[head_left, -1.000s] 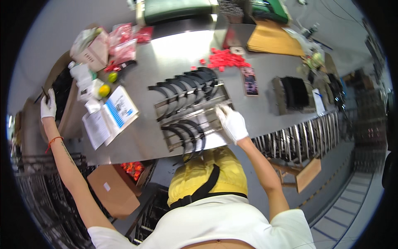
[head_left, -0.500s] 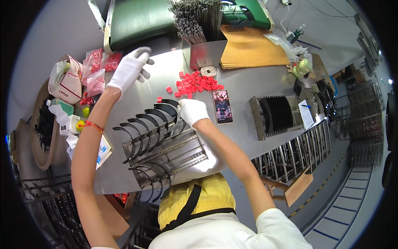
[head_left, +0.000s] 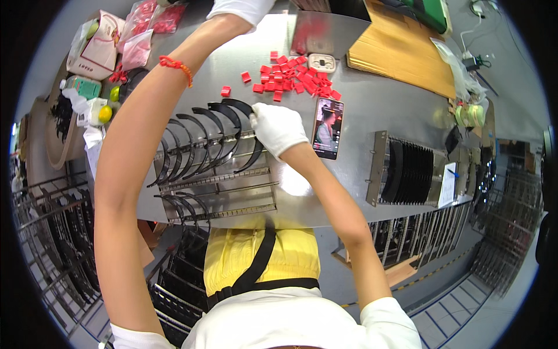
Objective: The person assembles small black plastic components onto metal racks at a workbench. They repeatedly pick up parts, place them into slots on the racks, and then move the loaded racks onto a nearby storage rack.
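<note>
My left hand [head_left: 243, 8], in a white glove, reaches to the far edge of the view, left of the metal bin; its fingers are cut off by the frame. My right hand [head_left: 281, 129], gloved too, is closed at the end of a black curved strip [head_left: 257, 152] standing at the right end of a row. Several more black curved strips [head_left: 204, 136] stand side by side in a slotted metal rack [head_left: 232, 181] on the table in front of me. Shorter black arcs [head_left: 185, 208] sit in its near left corner.
Small red clips [head_left: 290, 78] lie scattered beyond the rack, beside a white case [head_left: 321, 63]. A phone [head_left: 328, 128] lies right of my right hand. Further right stands a second filled rack [head_left: 407, 171]. Cardboard [head_left: 401, 46] and a metal bin [head_left: 325, 35] are at the back.
My left hand has moved farther away and right, so its fingers have left the view. My right hand stays at the strip's end. The whole view has shifted.
</note>
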A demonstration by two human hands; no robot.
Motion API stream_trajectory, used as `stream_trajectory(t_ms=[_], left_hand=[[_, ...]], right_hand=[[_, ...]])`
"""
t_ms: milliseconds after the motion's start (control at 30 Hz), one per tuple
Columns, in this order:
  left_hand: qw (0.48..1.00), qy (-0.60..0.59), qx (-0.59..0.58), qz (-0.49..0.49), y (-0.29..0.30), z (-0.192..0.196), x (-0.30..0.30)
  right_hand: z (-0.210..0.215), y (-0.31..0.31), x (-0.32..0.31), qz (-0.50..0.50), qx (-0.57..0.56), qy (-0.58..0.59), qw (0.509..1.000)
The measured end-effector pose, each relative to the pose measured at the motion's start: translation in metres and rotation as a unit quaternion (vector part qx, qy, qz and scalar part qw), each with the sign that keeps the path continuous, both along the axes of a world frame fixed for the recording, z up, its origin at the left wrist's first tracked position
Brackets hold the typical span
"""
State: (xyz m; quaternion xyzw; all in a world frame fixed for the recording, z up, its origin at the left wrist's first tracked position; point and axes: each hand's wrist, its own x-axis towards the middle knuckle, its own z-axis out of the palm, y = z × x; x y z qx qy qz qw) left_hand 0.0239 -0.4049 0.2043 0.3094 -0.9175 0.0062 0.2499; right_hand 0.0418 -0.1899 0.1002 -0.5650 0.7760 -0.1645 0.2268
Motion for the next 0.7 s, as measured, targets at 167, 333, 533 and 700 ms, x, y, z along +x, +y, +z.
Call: stream_trajectory(t_ms=[167,333,533,700], left_hand=[[0.983,0.024,-0.142,-0.112,-0.023,0.003,0.018],[0.817,0.477,0.295,-0.13,0.015,0.091,0.143],[0.785,0.594,0.161,0.066,-0.033,0.087,0.382],[0.674,0.679,0.001,0.291,0.01,0.049,0.507]], right_hand=[[-0.025,-0.01,0.001,-0.041,0.002,0.019,0.999],[0.003,-0.023,-0.004,-0.056,0.001,-0.017,0.998],[0.019,-0.059,0.015,0.148,-0.15,0.07,0.975],[-0.013,-0.082,0.042,0.265,-0.074,0.236,0.932]])
